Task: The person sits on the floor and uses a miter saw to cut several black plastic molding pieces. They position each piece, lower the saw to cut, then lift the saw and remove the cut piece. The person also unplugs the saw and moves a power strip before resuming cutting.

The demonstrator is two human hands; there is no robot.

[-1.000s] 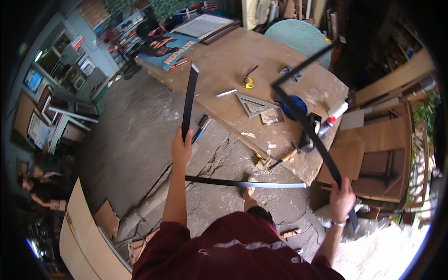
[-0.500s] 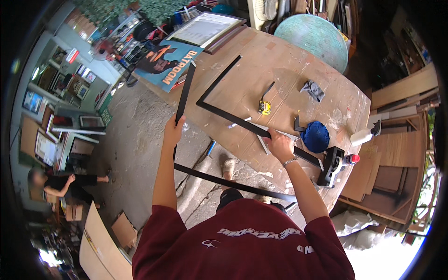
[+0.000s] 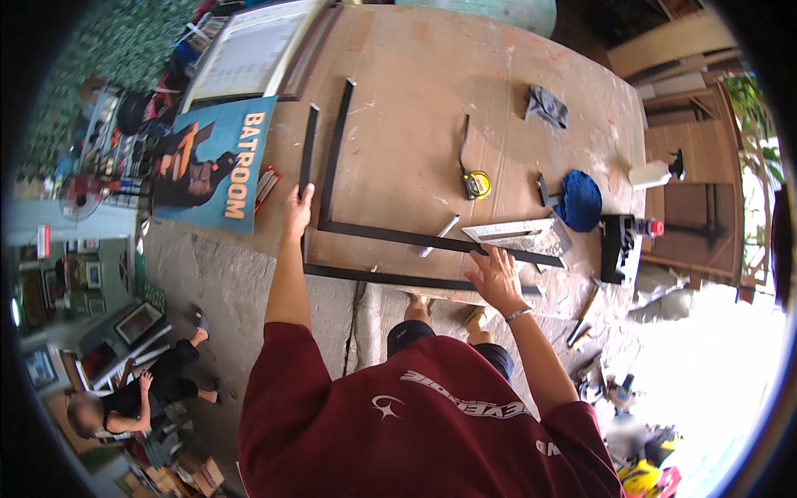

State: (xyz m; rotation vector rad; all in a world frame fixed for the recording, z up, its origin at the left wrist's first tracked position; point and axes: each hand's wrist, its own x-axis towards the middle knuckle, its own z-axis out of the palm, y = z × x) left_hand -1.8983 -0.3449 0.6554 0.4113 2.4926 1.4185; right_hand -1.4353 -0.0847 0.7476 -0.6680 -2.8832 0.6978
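My left hand (image 3: 297,209) grips the upright arm of the outer L-shaped black frame piece (image 3: 416,279) at the near edge of the cardboard-topped table (image 3: 415,100). A second black L-shaped piece (image 3: 378,233) lies just inside it, nested alongside. My right hand (image 3: 501,280) rests on the long arm of the inner piece with its fingers spread. Close by are a white pen-like stick (image 3: 440,234), a metal triangle square (image 3: 506,232), a yellow tape measure (image 3: 475,184), a blue round cloth item (image 3: 579,199) and a grey rag (image 3: 546,106).
A blue poster (image 3: 207,166) and a framed sheet (image 3: 242,50) occupy the table's left. At the right are a spray bottle (image 3: 652,174), a red-capped can (image 3: 650,228) and leaning wooden panels (image 3: 689,195). A seated person (image 3: 133,411) is at lower left on the concrete floor (image 3: 220,290).
I have moved up to the table with both black pieces, which now sit low over it, nested. My right hand has loosened from gripping to spread fingers.
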